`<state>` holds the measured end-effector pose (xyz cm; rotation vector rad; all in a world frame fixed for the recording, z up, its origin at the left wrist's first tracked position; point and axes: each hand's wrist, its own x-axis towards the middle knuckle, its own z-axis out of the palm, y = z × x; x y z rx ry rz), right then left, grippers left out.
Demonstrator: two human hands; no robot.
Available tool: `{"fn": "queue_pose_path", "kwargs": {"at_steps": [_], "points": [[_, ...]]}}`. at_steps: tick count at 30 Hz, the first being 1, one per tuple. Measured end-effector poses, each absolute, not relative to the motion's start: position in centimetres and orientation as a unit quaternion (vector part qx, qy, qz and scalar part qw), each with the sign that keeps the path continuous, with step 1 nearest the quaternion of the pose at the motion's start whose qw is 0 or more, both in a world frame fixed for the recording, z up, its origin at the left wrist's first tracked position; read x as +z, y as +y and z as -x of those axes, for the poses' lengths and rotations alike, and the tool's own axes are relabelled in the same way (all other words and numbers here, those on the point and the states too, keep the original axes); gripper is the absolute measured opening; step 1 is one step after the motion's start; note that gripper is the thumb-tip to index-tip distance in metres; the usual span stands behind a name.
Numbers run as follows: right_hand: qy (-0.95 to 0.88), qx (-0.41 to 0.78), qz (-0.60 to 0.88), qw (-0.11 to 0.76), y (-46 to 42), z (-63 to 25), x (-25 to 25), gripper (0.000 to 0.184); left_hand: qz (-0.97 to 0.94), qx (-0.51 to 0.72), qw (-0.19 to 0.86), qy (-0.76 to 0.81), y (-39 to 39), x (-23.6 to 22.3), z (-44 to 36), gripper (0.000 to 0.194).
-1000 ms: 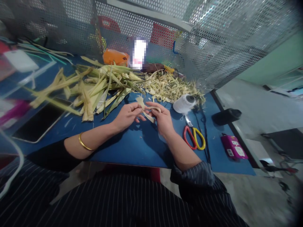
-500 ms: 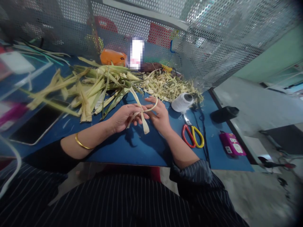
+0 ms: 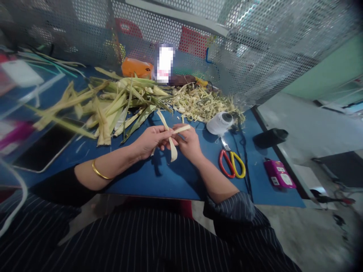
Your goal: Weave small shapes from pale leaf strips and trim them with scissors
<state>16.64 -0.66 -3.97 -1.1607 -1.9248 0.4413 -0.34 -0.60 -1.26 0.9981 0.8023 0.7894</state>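
Head view: crossed strips [image 3: 173, 152] are pinched by the left hand [image 3: 153, 139], seemingly for steadiness, the right hand [image 3: 191, 144] being unclear in grip.

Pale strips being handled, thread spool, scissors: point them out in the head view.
Pale strips [image 3: 173, 152]: head view, lower dangling end.
Thread spool [image 3: 217, 125]: head view, white wound side.
Scissors [image 3: 230, 163]: head view, red handle's inner edge.

Blue tabletop [image 3: 170, 185]: leaves [image 3: 113, 104] and shreds [image 3: 198, 101] heaped toward the far edge, phone [image 3: 47, 147] nearer the left edge, spool [image 3: 217, 124] and scissors [image 3: 233, 165] nearer the right, purple box [image 3: 280, 174] by the near right corner.
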Motion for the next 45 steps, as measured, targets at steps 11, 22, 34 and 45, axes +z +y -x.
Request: {"fn": "queue_pose_path", "kwargs": {"at_steps": [11, 22, 34, 45], "points": [[-0.647, 0.263, 0.542, 0.468, -1.4, -16.5, -2.7, 0.029, -0.405, 0.428, 0.713, 0.381, 0.2, -1.6, 0.6, 0.032], [-0.691, 0.188, 0.550, 0.429, -1.7, -16.1, -4.0, 0.020, -0.400, 0.422, 0.730, 0.359, -0.9, -1.7, -0.2, 0.038], [-0.710, 0.015, 0.528, 0.465, -2.6, -16.2, -2.1, 0.021, -0.374, 0.448, 0.700, 0.412, -0.2, -2.2, 0.1, 0.022], [-0.734, 0.148, 0.581, 0.319, -3.1, -14.8, -3.4, 0.024, -0.323, 0.474, 0.716, 0.397, -0.2, -1.7, 0.1, 0.025]]}}
